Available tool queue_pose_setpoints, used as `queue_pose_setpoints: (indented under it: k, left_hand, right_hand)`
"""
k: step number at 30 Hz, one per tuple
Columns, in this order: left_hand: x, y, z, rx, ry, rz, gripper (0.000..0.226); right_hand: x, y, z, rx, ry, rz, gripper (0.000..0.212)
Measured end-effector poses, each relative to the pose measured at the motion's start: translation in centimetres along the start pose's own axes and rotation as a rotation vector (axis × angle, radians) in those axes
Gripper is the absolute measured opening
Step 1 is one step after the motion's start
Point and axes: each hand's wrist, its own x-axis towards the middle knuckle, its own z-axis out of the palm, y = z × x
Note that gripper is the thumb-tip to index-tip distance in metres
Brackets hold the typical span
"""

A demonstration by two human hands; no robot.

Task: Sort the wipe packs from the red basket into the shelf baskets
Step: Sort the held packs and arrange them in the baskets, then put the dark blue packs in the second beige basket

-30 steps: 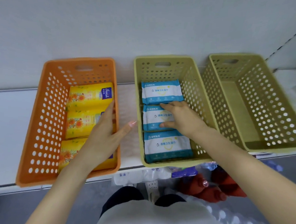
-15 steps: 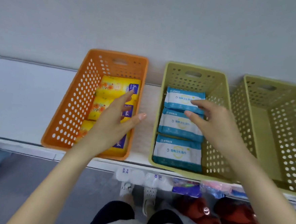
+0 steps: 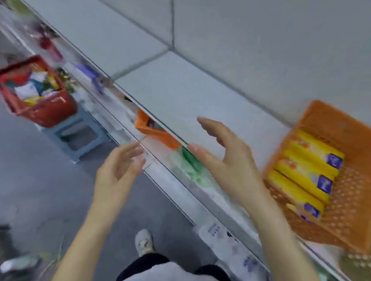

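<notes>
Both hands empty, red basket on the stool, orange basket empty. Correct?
Not quite. The orange basket is not empty: the head view shows three yellow packs lying side by side in it. The rest is right: the left hand and right hand hold nothing, and the red basket sits on the stool.

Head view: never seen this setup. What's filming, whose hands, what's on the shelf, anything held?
No machine here: a person wears one wide camera on the head, looking down, so the blurred picture shows their arms. The left hand and right hand are open before the white shelf, with no grip on anything. On the shelf stands an orange perforated plastic basket with three yellow wipe packs. Far left, a red plastic basket of mixed packs sits on a blue-grey stool.
</notes>
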Motion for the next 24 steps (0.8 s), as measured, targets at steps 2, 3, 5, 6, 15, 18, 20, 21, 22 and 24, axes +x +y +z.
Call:
queue_pose_setpoints:
  k: [2, 3, 5, 6, 15, 18, 20, 21, 22, 24]
  left_hand:
    - [1.1, -3.4, -5.4, 0.002, 0.1, -0.101, 0.024]
    - [1.7, -4.9, -8.0, -0.002, 0.143, -0.14, 0.024]
    - [2.6, -7.4, -13.1, 0.002, 0.225, -0.21, 0.024]
    - [2.9, -8.4, -15.3, 0.001, 0.267, -0.241, 0.024]
    - [7.3, -14.8, -29.2, -0.057, 0.53, -0.431, 0.026]
    - [9.8, -16.7, -31.5, -0.089, 0.594, -0.492, 0.025]
    - [12.3, -18.0, -33.2, -0.109, 0.622, -0.516, 0.022]
    - [13.9, -18.7, -34.2, -0.119, 0.642, -0.527, 0.022]
    - [15.8, -19.5, -35.4, -0.124, 0.67, -0.54, 0.021]
    - [19.9, -20.6, -38.1, -0.13, 0.73, -0.559, 0.019]
  right_hand:
    - [2.1, -1.6, 7.5, 0.058, -0.092, -0.032, 0.042]
    - [3.2, -2.3, 11.2, 0.076, -0.14, -0.033, 0.043]
    - [4.9, -3.5, 18.1, 0.088, -0.243, -0.015, 0.047]
    - [5.5, -4.0, 20.9, 0.07, -0.293, -0.011, 0.048]
    - [13.2, -7.0, 37.2, -0.094, -0.617, -0.018, 0.057]
    - [17.0, -7.5, 41.2, -0.078, -0.684, 0.025, 0.055]
    - [20.4, -7.8, 44.2, -0.041, -0.695, 0.065, 0.052]
    - [22.4, -7.9, 45.9, -0.031, -0.696, 0.078, 0.052]
    - [24.5, -8.0, 47.7, -0.025, -0.693, 0.085, 0.051]
    - [29.2, -8.4, 51.0, -0.018, -0.687, 0.087, 0.05]
